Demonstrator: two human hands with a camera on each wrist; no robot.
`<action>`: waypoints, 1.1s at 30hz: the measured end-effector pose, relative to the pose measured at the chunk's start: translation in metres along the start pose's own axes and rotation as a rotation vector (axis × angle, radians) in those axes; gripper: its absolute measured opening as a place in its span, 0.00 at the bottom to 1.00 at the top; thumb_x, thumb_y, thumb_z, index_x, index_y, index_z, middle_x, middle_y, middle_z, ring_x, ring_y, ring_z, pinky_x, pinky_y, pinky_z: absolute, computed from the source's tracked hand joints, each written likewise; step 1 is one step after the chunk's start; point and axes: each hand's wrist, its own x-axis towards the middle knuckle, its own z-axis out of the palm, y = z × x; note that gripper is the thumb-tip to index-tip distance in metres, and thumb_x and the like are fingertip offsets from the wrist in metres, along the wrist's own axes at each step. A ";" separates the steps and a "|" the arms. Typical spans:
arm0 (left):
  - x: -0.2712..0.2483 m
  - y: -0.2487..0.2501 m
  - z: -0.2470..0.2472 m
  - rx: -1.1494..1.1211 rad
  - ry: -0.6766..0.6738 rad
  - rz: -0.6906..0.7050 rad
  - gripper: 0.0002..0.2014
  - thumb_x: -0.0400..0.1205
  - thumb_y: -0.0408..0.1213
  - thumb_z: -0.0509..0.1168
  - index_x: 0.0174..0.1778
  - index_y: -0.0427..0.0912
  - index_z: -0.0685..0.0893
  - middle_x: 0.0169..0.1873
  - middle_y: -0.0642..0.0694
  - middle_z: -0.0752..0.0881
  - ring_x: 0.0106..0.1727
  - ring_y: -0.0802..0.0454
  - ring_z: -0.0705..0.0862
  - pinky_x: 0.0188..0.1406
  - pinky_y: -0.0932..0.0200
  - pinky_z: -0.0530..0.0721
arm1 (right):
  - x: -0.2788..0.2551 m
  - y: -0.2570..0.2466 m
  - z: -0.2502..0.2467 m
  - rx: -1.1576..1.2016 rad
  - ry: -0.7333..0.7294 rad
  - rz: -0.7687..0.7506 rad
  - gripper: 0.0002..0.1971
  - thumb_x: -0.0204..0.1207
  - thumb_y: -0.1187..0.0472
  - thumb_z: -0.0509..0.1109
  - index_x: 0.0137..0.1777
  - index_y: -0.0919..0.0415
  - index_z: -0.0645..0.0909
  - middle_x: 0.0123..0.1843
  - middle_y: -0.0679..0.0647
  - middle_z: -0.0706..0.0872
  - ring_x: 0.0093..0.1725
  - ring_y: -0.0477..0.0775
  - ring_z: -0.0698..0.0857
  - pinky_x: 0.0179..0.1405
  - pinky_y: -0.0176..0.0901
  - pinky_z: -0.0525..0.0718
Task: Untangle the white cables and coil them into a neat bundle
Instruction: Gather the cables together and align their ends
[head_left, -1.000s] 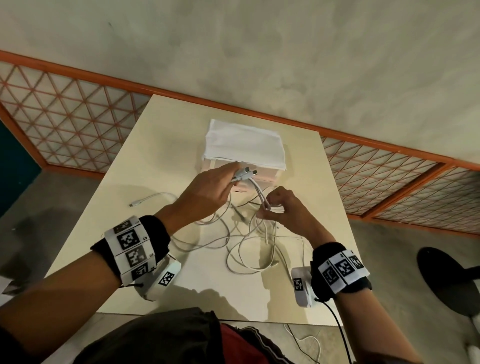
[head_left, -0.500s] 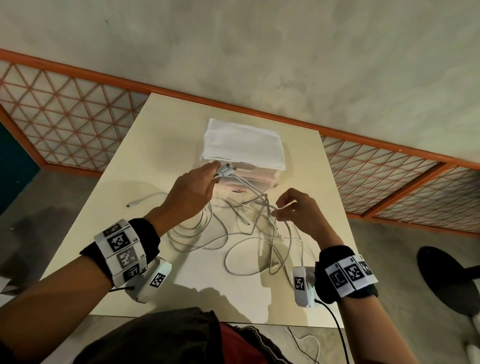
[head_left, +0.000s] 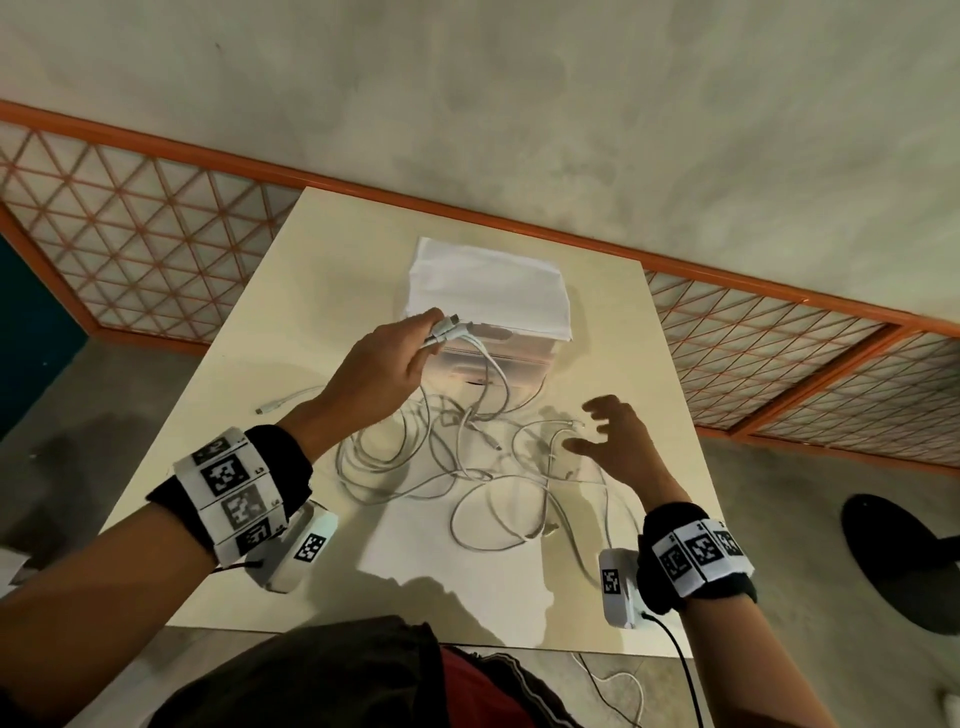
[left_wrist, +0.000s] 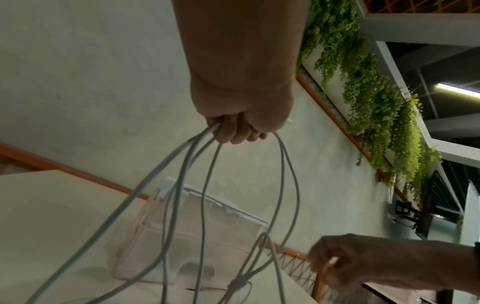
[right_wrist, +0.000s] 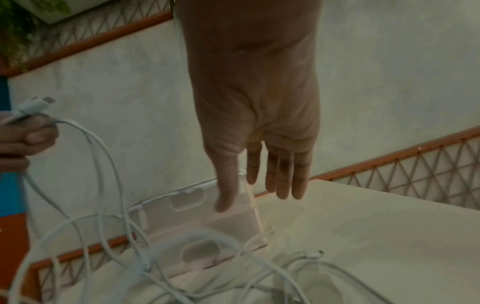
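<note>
Several white cables (head_left: 467, 467) lie in a loose tangle on the cream table (head_left: 467, 587). My left hand (head_left: 434, 332) is raised in front of the box and pinches a few connector ends (head_left: 449, 325); their strands hang down into the tangle. In the left wrist view the fingers (left_wrist: 233, 131) curl round several strands (left_wrist: 205, 185). My right hand (head_left: 597, 426) hovers over the right side of the tangle, fingers spread and holding nothing. The right wrist view shows its straight fingers (right_wrist: 262, 174) above the cables (right_wrist: 116, 205).
A clear plastic box (head_left: 509, 358) with a white cloth (head_left: 488, 291) over it stands behind the tangle. One cable end (head_left: 283, 402) trails to the table's left. An orange-framed lattice rail runs behind. A black round base (head_left: 904, 561) and a loose cable (head_left: 618, 686) are on the floor.
My left hand has lifted the connector ends up and left towards the box. My right hand has let go of the strand it pinched, opened and drifted right.
</note>
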 end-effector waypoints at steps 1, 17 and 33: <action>0.000 0.003 0.002 -0.013 -0.011 0.000 0.19 0.80 0.41 0.51 0.61 0.36 0.77 0.45 0.38 0.87 0.44 0.34 0.85 0.41 0.44 0.83 | -0.003 -0.011 0.001 0.023 -0.033 -0.097 0.32 0.63 0.59 0.83 0.67 0.59 0.75 0.64 0.60 0.77 0.59 0.56 0.79 0.57 0.43 0.79; -0.008 0.005 -0.002 -0.036 0.116 0.119 0.06 0.80 0.37 0.49 0.47 0.46 0.71 0.30 0.47 0.76 0.28 0.39 0.74 0.28 0.49 0.77 | 0.012 -0.020 0.021 -0.181 -0.173 -0.232 0.13 0.82 0.48 0.62 0.37 0.50 0.68 0.40 0.46 0.85 0.52 0.54 0.74 0.54 0.51 0.66; -0.023 -0.007 0.001 -0.080 -1.030 -0.175 0.09 0.82 0.41 0.64 0.46 0.44 0.88 0.22 0.53 0.78 0.24 0.65 0.76 0.30 0.72 0.72 | -0.024 0.044 0.006 -0.016 -0.386 0.053 0.31 0.78 0.34 0.55 0.28 0.59 0.79 0.30 0.49 0.81 0.34 0.50 0.78 0.44 0.46 0.73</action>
